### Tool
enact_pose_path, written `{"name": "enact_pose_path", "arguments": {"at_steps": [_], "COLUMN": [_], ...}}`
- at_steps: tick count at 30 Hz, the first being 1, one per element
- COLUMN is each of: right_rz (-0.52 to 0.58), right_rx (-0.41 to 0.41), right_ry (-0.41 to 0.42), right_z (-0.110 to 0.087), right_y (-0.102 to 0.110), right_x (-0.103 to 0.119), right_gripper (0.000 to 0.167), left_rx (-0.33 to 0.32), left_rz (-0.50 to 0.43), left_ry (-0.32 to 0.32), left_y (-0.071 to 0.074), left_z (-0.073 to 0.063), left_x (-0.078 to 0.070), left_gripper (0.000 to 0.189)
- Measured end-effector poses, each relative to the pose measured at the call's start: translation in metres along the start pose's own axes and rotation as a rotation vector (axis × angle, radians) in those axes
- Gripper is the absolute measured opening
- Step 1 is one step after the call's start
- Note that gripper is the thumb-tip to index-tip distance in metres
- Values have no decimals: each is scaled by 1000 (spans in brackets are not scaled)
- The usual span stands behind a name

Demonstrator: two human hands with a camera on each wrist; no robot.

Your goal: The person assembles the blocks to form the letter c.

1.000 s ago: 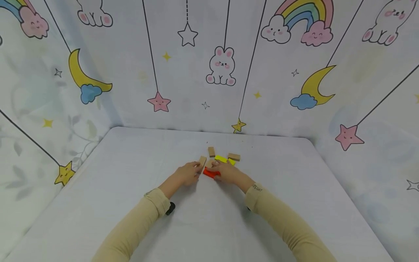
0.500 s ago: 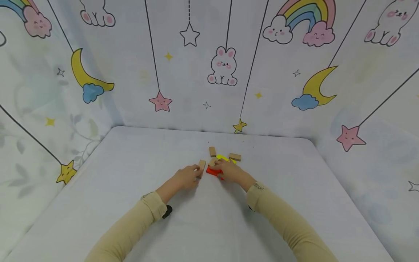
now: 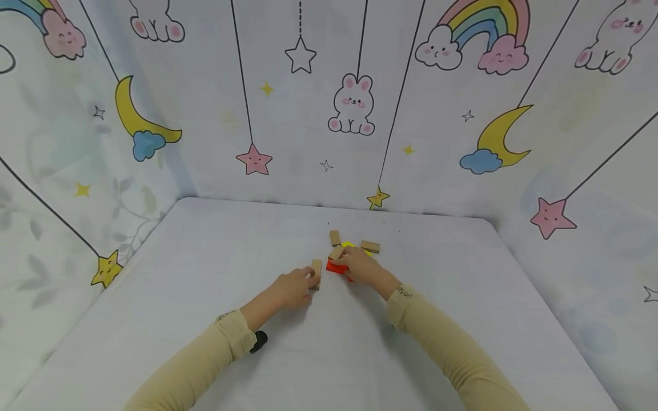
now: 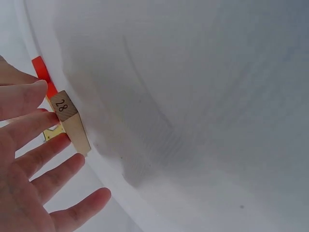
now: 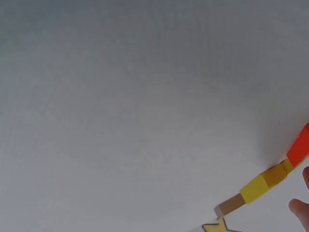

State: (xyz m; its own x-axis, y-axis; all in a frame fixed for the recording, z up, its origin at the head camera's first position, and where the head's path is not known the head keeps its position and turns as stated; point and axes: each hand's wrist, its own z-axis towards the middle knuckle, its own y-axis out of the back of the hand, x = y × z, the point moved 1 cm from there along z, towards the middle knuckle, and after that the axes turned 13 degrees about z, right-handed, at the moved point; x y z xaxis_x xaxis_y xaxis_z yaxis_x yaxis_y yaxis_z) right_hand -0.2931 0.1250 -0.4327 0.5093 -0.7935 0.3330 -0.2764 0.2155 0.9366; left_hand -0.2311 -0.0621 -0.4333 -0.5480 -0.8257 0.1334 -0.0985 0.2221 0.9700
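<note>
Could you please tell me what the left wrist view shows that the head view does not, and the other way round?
Only the left wrist view shows a readable number 28 on the end of the wooden block, and the palm side of the left hand.

Only the head view shows the left sleeve, the right sleeve and the rabbit drawing.

Both share that wooden block, the left hand, part of a red block and the white tabletop.
</note>
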Motion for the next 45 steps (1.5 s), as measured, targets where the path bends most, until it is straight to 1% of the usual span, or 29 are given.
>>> {"name": "enact_pose_path", "arguments": {"at_steps": [4,7,10,15,20,23,25,33,37,42,45], "right_rz": [-16,-31,-22,-5,-22,-40,-34,8,16,15,15], "right_rx": [-19,-12,-2,10,15,21,22,24,10,-9,-7], "right_ry": [-18,-23,-34,-50,-35,-34,-41,-113,-108,-87,-94], "right_z": [1,2,3,6,9,11,11,13,15,18,20], "right_y": [-1,-2,-2,-1,-2,-2,-1,1,0,0,0], "right_x": [3,6,8,11,14,17,18,20,18,15,15], "right_gripper": [41,37,35,35,35,33,32,28,28,32,33], "left_rx": [-20,-42,-57,-63,-67,-69,-72,-86,-93,-88,-83], "left_rz": [12,33,44,38,49,41,27,-10,-29,-49,-56], "left_ry": [-23,-42,-54,-61,-59,-59,-61,-66,-65,-67,-69], "left_y": [-1,-4,-6,-4,-5,-5,-4,-3,-4,-2,-1], "left_z": [-6,-9,-11,-16,-19,-22,-24,-29,-30,-32,-32], "left_x": [-3,-3,-4,-6,-8,-9,-10,-12,-13,-13,-14], "left_gripper": [45,46,47,48,47,47,46,47,48,49,48]}}
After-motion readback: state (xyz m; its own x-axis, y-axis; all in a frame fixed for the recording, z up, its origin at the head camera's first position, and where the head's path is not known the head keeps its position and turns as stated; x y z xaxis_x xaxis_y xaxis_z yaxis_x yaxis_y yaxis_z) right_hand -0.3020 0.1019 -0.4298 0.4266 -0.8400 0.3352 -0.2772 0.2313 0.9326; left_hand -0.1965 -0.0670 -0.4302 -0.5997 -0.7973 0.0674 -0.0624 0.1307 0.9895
